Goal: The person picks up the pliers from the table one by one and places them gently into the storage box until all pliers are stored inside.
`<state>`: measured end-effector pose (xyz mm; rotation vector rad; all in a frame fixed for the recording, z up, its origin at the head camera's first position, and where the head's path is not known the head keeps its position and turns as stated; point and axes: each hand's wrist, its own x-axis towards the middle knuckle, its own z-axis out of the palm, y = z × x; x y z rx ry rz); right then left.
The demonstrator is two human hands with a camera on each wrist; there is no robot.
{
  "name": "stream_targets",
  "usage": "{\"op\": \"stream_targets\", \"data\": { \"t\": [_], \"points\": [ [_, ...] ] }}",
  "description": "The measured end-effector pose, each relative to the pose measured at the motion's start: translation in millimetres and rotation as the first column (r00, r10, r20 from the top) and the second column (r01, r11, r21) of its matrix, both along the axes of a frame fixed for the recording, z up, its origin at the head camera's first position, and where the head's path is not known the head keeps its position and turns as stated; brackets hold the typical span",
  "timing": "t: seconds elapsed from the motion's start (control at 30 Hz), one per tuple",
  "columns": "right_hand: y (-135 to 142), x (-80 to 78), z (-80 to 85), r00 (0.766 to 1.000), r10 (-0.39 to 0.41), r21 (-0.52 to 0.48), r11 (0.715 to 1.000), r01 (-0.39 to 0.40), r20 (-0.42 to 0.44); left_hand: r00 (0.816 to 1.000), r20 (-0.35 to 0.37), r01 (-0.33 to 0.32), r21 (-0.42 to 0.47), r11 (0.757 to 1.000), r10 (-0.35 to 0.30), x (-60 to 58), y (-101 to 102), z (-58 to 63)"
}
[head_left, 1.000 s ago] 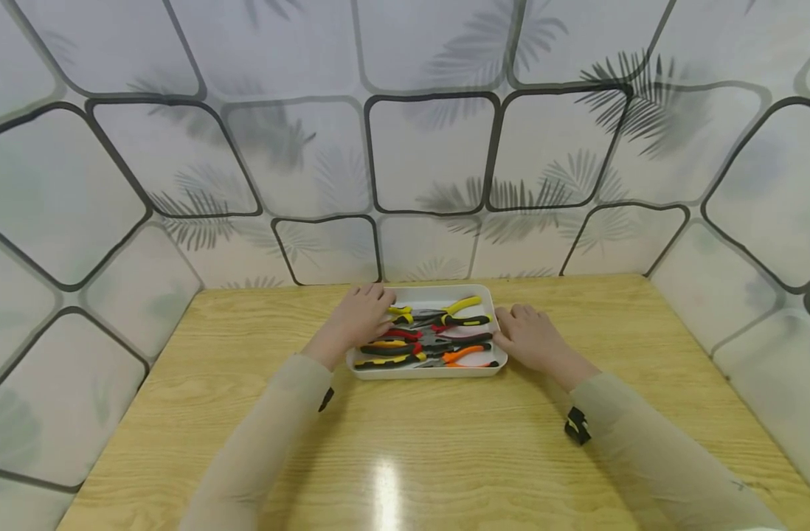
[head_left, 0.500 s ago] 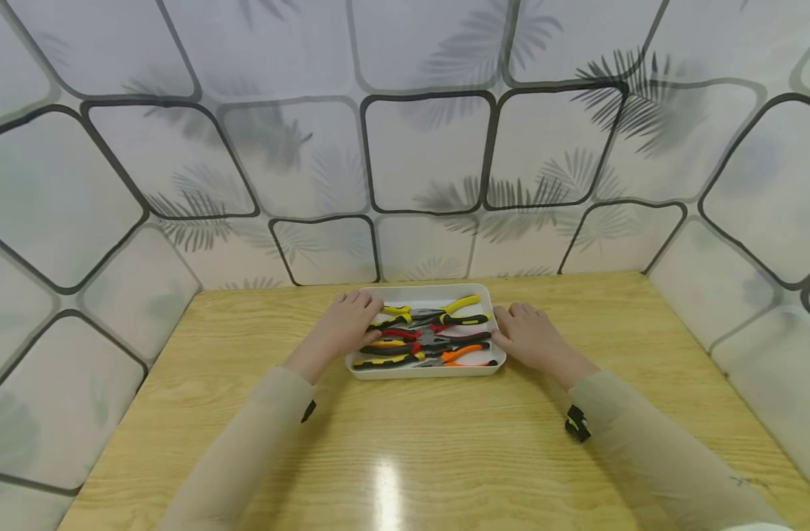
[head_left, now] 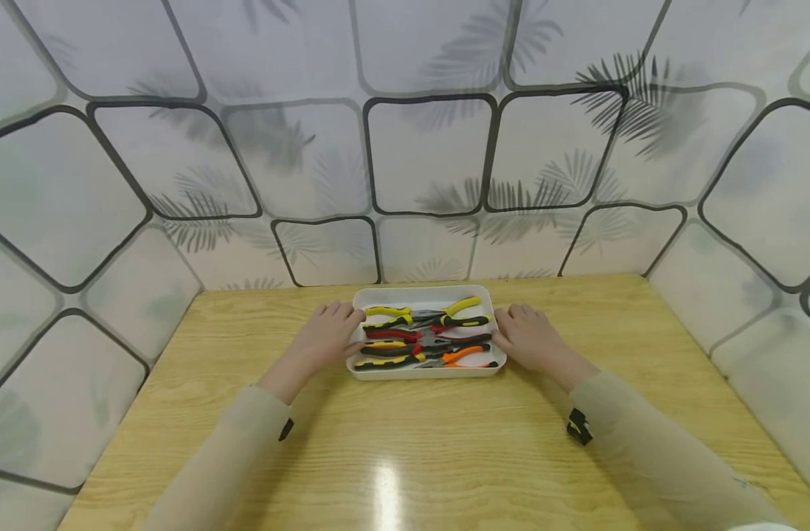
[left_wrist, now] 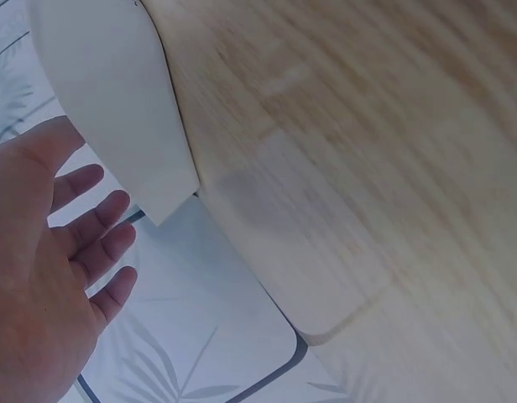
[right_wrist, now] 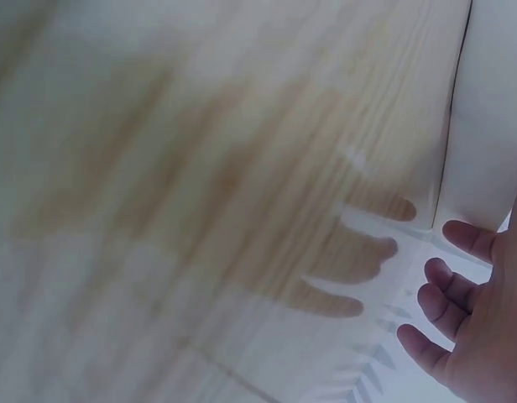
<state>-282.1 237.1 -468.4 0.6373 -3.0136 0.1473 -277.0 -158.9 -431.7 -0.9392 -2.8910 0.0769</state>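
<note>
A white rectangular tray (head_left: 428, 374) near the back of the table holds several pliers lying crosswise. Yellow-handled pliers (head_left: 462, 304) lie toward its far side, and orange-handled pliers (head_left: 468, 352) are at the near right corner. Red-and-black handled pliers (head_left: 392, 334) sit mid-tray. My left hand (head_left: 324, 335) is beside the tray's left end, thumb at the rim and fingers loosely bent. In the left wrist view, the thumb tip is hidden behind the tray wall (left_wrist: 116, 92). At the right end, my right hand (head_left: 530, 339) touches the tray's side with its fingers relaxed.
The tray stands on a light wooden table (head_left: 431, 435). A patterned cloth wall (head_left: 431, 162) rises close behind the tray, and similar panels enclose both sides. Black wrist straps (head_left: 578, 426) show under the sleeves.
My left hand has moved left off the pliers to the tray's left edge, uncovering the yellow handles. The right hand and the tray have stayed in place.
</note>
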Motion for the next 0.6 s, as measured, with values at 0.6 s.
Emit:
{"op": "stream_targets", "data": {
  "t": [0.6],
  "points": [
    [9,14.5,6.9,0.995,0.098,0.006,0.995,-0.098,-0.004,0.999,0.001,-0.041,0.041,0.998,0.041,32.7,-35,-10.7]
  ]
}}
